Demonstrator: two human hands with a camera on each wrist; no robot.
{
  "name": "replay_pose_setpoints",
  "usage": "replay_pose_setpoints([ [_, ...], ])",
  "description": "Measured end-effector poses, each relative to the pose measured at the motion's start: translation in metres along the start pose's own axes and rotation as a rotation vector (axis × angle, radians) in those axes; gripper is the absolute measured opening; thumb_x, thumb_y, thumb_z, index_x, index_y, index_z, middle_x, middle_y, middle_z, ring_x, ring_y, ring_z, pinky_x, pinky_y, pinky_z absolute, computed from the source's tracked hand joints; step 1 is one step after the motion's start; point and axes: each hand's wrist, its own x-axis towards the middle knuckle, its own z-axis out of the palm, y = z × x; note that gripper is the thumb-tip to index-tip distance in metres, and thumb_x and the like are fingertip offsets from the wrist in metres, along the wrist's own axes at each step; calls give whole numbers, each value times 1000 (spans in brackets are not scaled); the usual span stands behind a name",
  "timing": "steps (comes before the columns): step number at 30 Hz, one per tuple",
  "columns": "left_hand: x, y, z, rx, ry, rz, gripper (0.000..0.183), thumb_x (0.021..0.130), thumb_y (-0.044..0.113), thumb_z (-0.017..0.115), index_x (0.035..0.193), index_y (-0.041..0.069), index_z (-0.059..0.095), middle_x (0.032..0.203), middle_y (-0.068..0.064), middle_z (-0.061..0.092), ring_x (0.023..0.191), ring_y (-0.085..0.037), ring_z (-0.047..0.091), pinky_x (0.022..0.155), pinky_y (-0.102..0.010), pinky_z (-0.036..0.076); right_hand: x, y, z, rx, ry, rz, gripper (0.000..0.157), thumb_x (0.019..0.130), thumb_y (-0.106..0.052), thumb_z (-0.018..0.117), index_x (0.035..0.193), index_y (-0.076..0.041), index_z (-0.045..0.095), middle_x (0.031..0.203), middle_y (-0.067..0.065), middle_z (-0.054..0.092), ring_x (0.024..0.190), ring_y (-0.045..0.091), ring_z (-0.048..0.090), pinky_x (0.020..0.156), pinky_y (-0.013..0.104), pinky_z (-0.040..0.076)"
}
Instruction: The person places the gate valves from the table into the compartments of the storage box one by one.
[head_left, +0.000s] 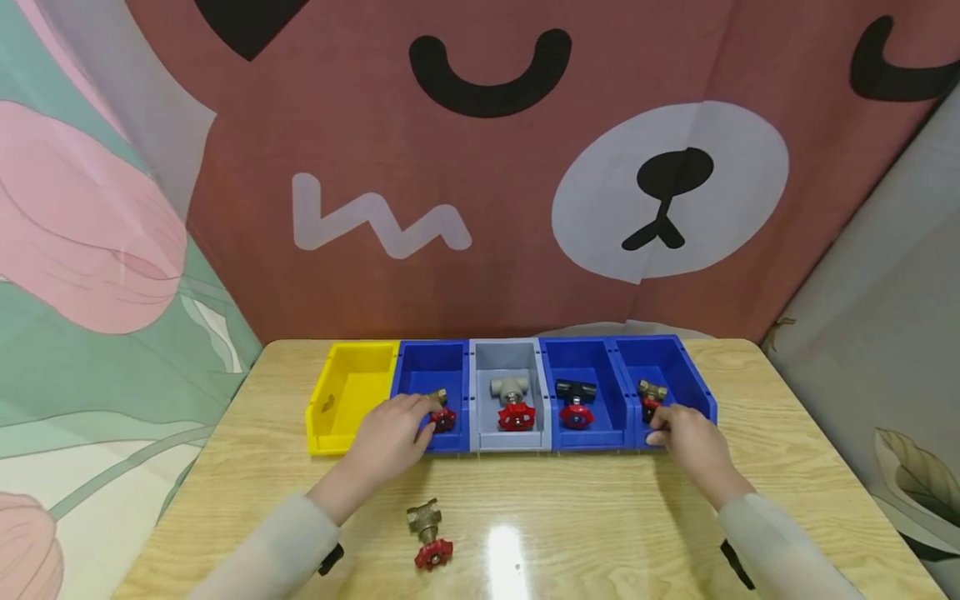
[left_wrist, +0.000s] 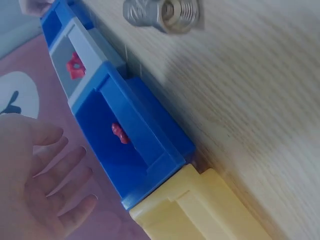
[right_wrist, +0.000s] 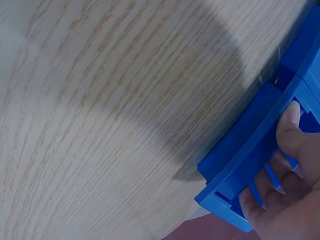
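Observation:
My left hand (head_left: pixel 392 429) is at the front of the left blue bin (head_left: pixel 432 358), beside a brass valve with a red handwheel (head_left: pixel 443 419). In the left wrist view its fingers (left_wrist: pixel 65 172) are spread and loosely bent, with nothing in them. My right hand (head_left: pixel 690 442) reaches into the rightmost blue bin (head_left: pixel 660 354), close by another brass valve (head_left: pixel 652 390) whose red wheel is partly covered. In the right wrist view the thumb (right_wrist: pixel 290 125) lies at the bin's front lip, apart from the spread fingers; no valve shows there. A third brass valve (head_left: pixel 426 533) lies on the table before the bins.
The joined row also has a yellow bin (head_left: pixel 352 383) at the left end, a grey bin (head_left: pixel 507 354) holding a grey valve (head_left: pixel 513 404), and a blue bin holding a black valve (head_left: pixel 576 402). The wooden table (head_left: pixel 585 525) backs onto a printed curtain (head_left: pixel 495 283).

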Motion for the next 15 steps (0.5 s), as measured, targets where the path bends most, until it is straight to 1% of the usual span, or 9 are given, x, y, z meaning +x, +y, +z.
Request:
replay_pose_setpoints([
  [5, -10, 6, -4, -2, 9, 11, 22, 90, 19, 73, 110, 10, 72, 107, -4, 70, 99, -24, 66, 87, -40, 55, 1, 0, -2, -3, -2, 1, 16, 82, -15, 79, 83, -7, 66, 84, 8, 65, 77, 31, 62, 62, 48, 52],
  [12, -28, 13, -8, -19, 18, 1, 20, 90, 23, 73, 108, 12, 72, 102, 1, 70, 93, -19, 66, 83, -37, 55, 1, -2, -2, -11, -19, 5, 15, 82, -15, 78, 83, -7, 65, 83, 7, 64, 75, 29, 62, 61, 46, 51],
  [15, -37, 17, -8, -14, 16, -2, 23, 90, 26, 73, 108, 12, 72, 102, 1, 70, 93, -19, 66, 84, -38, 55, 0, -2, -2, -13, -16, 0, 15, 82, -14, 78, 83, -7, 65, 83, 7, 64, 75, 29, 62, 61, 46, 51],
])
